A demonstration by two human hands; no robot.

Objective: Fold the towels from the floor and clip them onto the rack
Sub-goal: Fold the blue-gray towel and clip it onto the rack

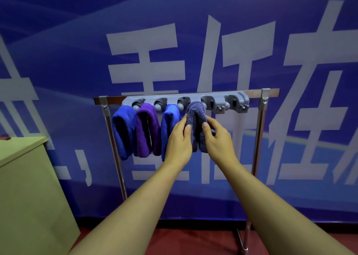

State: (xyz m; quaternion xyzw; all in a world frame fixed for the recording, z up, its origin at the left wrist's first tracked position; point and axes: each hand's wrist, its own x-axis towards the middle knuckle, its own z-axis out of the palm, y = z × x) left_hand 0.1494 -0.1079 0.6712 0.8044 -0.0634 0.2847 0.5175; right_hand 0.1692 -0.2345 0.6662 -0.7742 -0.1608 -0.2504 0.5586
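Left hand (179, 138) and right hand (217, 136) pinch grey-purple towel (196, 119), folded, its top at the fourth clip of grey clip bar (235, 97) on rack (260, 138). Blue towel (123, 130), purple towel (146, 130), second blue towel (169, 119) hang leftward.

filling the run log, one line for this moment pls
step: clipping fourth towel | left hand: on towel | right hand: on towel | rack: three hung, last clip free

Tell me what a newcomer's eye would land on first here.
Both hands, left hand and right hand, pinch a greyish-purple towel hanging from the grey clip bar at centre. To its left hang three folded towels: blue towel, purple towel, lighter blue towel. Behind, a blue banner with huge white characters fills the wall.
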